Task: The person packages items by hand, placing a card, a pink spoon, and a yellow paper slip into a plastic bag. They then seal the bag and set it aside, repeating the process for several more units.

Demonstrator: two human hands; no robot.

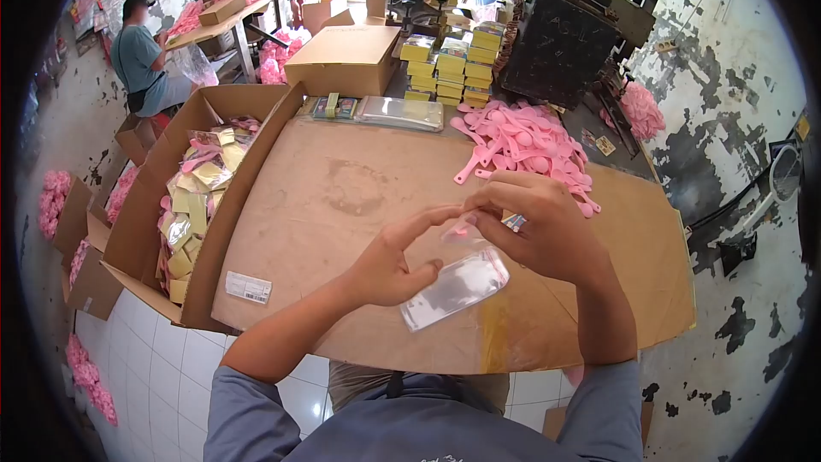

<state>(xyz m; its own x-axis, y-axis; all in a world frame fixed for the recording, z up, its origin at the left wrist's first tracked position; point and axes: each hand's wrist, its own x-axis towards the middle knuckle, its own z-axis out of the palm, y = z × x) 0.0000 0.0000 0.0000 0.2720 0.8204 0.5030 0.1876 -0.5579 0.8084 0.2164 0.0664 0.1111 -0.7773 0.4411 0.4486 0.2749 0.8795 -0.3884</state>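
Both hands are raised over the cardboard-covered table, their fingertips meeting near its middle. My right hand is closed on a small clear plastic bag with something pink inside. My left hand has its index finger stretched to the bag's edge and its thumb apart, with a gap between them. Below the hands lies a stack of clear plastic bags, flat on the cardboard. Just beyond my right hand is a heap of pink plastic spoons.
An open carton of filled packets stands at the left. Stacks of yellow-edged cards, a closed box and packaged clear bags are at the back. A label lies left. Another person sits far left.
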